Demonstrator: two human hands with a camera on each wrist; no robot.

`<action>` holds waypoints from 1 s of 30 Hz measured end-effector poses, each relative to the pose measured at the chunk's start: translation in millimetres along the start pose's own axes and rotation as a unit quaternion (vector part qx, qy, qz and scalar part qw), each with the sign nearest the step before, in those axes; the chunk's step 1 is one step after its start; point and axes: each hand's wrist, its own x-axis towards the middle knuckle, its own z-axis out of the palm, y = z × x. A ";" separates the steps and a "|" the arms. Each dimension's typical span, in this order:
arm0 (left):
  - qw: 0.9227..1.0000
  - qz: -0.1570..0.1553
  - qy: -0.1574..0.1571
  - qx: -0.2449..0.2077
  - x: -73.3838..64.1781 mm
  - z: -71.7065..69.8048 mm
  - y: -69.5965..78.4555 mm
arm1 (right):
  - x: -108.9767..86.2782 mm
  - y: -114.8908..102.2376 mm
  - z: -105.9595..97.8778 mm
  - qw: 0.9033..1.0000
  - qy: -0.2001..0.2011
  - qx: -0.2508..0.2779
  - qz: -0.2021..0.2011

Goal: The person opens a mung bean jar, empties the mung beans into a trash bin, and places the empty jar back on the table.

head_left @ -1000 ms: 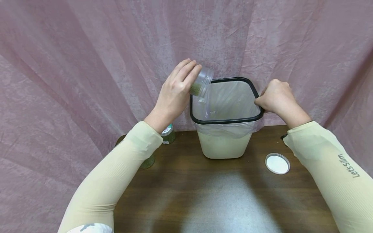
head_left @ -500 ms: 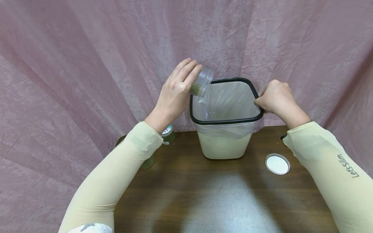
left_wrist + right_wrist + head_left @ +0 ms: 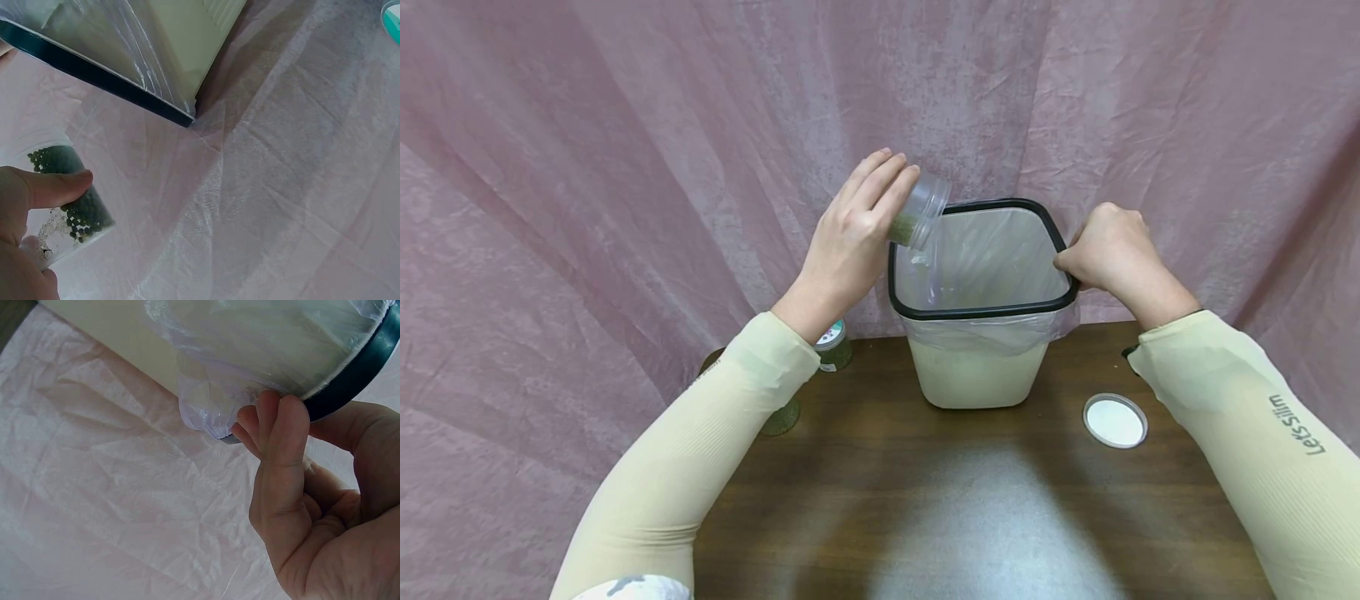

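Observation:
In the head view my left hand (image 3: 855,221) grips a clear plastic jar (image 3: 917,212), tilted with its mouth towards the inside of a cream bin. Small green grains cling inside that jar, and the left wrist view shows the thumb across the jar (image 3: 87,215). The bin (image 3: 981,375) stands upright, with a black rim (image 3: 985,314) over a clear plastic liner bag (image 3: 992,333). At the bin's right corner my right hand (image 3: 1112,250) pinches the rim; the right wrist view has its fingers (image 3: 284,437) curled against the rim and bag from outside.
A round white lid (image 3: 1115,421) lies on the brown table (image 3: 940,500) at the right. Two jars of green stuff stand on the left: a labelled jar (image 3: 835,350) and another jar (image 3: 781,419), partly hidden by the left sleeve. A pink curtain (image 3: 700,125) hangs behind.
Small green material below the jar's mouth inside the bin looks slightly different between frames. Both hands, the jar and the bin hold nearly the same places.

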 end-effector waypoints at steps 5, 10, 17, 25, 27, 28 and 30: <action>1.000 0.001 -0.001 0.002 0.1 -0.3 0.2 | 0.0 -0.1 -0.4 1.000 0.000 0.002 -0.001; 1.000 0.004 -0.001 0.004 0.3 -0.7 0.8 | 0.4 0.3 -0.1 1.000 0.002 -0.001 -0.002; 1.000 0.003 0.001 0.001 -0.2 -2.0 1.9 | 0.4 0.0 0.0 1.000 0.003 -0.004 -0.006; 1.000 0.006 0.002 0.004 1.5 -2.1 3.0 | -0.3 0.6 -0.7 1.000 -0.003 0.000 -0.005; 1.000 0.009 0.003 0.006 2.6 -2.8 3.4 | -0.4 1.0 -0.7 1.000 -0.002 0.001 -0.005; 1.000 0.011 0.003 0.007 3.2 -3.1 3.6 | -0.4 1.2 -0.9 1.000 -0.003 0.002 -0.005; 1.000 0.014 0.003 0.011 4.1 -3.4 4.1 | -0.5 1.5 -1.1 1.000 -0.003 0.002 -0.007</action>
